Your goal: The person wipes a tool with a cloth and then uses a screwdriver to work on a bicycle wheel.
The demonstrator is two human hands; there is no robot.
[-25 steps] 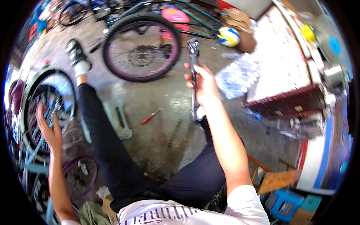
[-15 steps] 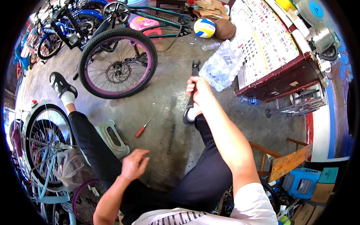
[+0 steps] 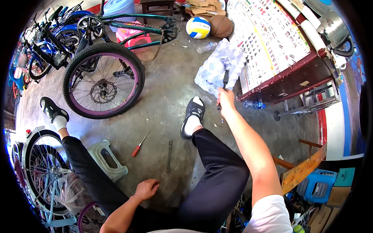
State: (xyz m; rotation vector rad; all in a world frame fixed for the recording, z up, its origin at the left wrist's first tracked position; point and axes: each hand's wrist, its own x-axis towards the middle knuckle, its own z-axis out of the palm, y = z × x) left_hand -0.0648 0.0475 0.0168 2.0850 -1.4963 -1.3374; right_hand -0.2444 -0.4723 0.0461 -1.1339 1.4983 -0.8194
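Note:
My right hand [image 3: 226, 101] is closed round a dark wrench [image 3: 226, 79], held out ahead over the floor. From this angle the wrench's upper end overlaps the plastic-wrapped pack of water bottles [image 3: 215, 73]. My left hand [image 3: 147, 189] hovers between my knees with its fingers curled together and nothing visible in it. On the floor ahead of that hand lie a screwdriver [image 3: 136, 150] with a red handle and a metal spanner [image 3: 169, 156]. A pale green plastic stool [image 3: 101, 155] stands beside my left leg.
A bicycle frame with a purple-rimmed wheel [image 3: 103, 90] lies ahead on the left. Another bicycle wheel [image 3: 43, 171] stands at the near left. A volleyball [image 3: 198, 28] and a basketball [image 3: 221, 27] rest at the back. On the right stands a dark red cabinet [image 3: 279, 83].
My right hand has moved rightward with the wrench, which now overlaps the bottle pack. My left hand has lowered and its fingers have curled in. The view has shifted slightly.

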